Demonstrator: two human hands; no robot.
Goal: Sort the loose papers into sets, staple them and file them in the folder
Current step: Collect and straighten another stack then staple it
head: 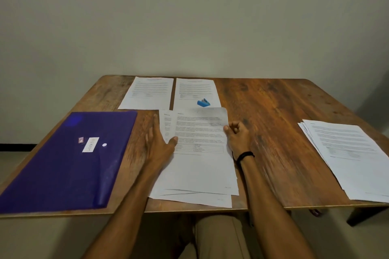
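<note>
So the wooden table (263,107) is taking up most of the view. A big purple folder (63,164) is lying closed and flat on its left side, with a small label on the cover.

Right in front of the person, a messy pile of papers (200,174) is sitting at the near edge, with sheets fanning out at the bottom. Another stack (353,160) is lying well apart on the right side of the table, slightly fanned too.

Two single printed sheets are lying side by side at the far edge, the left sheet (146,93) and the right sheet (194,90), with a thin gap between them.

The left hand (156,145) is lying flat with its fingers straight, half on the wood and half on the pile's left edge, thumb pressing on the top sheet (200,128). The right hand (236,135) is curling its fingers and pinching that top sheet's right edge, as far as I can tell.

A little blue stapler (203,103) is sitting on the right sheet, just past the pile. A black wristband (245,155) is sitting on the right wrist.
</note>
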